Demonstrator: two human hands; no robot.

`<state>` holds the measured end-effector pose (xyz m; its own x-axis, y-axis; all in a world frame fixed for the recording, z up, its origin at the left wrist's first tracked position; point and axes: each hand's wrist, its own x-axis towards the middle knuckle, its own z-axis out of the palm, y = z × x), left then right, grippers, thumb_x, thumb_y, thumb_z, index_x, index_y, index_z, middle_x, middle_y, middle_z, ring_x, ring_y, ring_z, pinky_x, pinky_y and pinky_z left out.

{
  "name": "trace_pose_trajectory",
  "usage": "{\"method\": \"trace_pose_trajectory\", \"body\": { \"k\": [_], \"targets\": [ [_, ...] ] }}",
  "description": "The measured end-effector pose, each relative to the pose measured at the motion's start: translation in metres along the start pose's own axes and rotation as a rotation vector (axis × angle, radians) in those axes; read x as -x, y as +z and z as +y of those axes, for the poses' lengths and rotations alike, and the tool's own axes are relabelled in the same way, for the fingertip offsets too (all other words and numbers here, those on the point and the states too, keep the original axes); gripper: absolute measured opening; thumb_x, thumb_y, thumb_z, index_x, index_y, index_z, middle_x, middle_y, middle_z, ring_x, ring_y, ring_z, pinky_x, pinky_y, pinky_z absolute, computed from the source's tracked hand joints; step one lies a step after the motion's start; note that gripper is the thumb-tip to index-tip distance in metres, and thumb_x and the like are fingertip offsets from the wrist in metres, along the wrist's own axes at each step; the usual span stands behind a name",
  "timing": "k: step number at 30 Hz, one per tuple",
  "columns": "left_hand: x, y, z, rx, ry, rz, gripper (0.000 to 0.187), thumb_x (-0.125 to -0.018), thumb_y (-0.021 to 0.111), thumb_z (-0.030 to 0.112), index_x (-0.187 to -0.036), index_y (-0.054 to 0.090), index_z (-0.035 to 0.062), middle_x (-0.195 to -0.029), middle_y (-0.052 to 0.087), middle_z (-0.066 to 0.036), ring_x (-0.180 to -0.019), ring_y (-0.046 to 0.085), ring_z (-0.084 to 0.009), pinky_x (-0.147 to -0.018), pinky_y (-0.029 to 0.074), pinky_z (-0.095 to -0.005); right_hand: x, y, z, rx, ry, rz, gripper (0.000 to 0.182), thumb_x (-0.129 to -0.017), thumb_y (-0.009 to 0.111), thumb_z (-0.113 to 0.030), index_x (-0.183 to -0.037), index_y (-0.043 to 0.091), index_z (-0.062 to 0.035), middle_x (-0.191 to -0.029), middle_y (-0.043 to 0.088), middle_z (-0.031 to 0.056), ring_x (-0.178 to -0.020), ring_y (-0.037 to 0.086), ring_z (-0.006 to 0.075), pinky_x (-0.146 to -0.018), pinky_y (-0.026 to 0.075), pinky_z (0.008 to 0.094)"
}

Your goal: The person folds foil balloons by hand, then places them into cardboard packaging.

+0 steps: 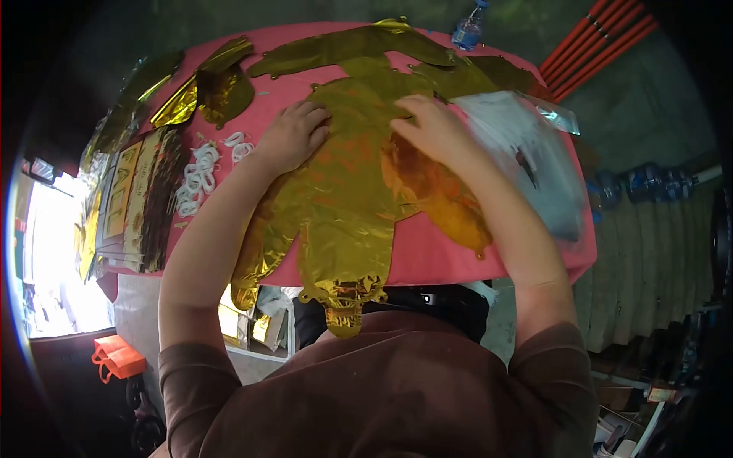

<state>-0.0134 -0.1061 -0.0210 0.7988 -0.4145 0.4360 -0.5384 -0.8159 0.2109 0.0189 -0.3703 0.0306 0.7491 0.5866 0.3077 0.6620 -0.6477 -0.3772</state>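
Two flat palms, left hand [294, 136] and right hand [429, 126], press released on the gold foil balloon [343, 206] overhanging the table's [435, 256] near edge.

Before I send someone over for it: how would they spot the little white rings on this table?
Start at the pink table and go to the side by the left hand. Just beyond that hand, beside the stacked gold packets, lies a loose cluster of small white rings. They are the only white pieces among gold foil.
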Motion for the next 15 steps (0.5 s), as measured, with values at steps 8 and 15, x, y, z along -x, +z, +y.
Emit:
{"method": "trace_pose_trajectory", "body": {
  "k": [8, 15],
  "targets": [
    [-0.001, 0.000, 0.000, -0.009, 0.005, 0.008, 0.025, -0.086, 0.052, 0.020, -0.107, 0.055, 0.0058, -0.108, 0.055, -0.009, -0.106, 0.049, -0.0292, -0.091, 0.039, -0.0404, 0.041, -0.047, 0.055, 0.148, 0.216, -0.044, 0.030, -0.080, 0.060, -0.021, -0.101, 0.064, -0.0005, -0.099, 0.064, 0.0169, -0.088, 0.061, 0.0306, -0.078, 0.047, 0.0364],
    [-0.002, -0.006, 0.004, -0.023, 0.021, -0.011, 0.025, -0.086, 0.052, 0.019, -0.107, 0.055, 0.0049, -0.109, 0.055, -0.009, -0.106, 0.049, -0.0291, -0.091, 0.040, -0.0394, -0.017, -0.039, 0.083, 0.082, 0.151, 0.081, 0.028, -0.077, 0.062, -0.022, -0.094, 0.065, 0.0001, -0.097, 0.063, 0.0172, -0.082, 0.062, 0.0322, -0.073, 0.049, 0.0395]
  ]
}}
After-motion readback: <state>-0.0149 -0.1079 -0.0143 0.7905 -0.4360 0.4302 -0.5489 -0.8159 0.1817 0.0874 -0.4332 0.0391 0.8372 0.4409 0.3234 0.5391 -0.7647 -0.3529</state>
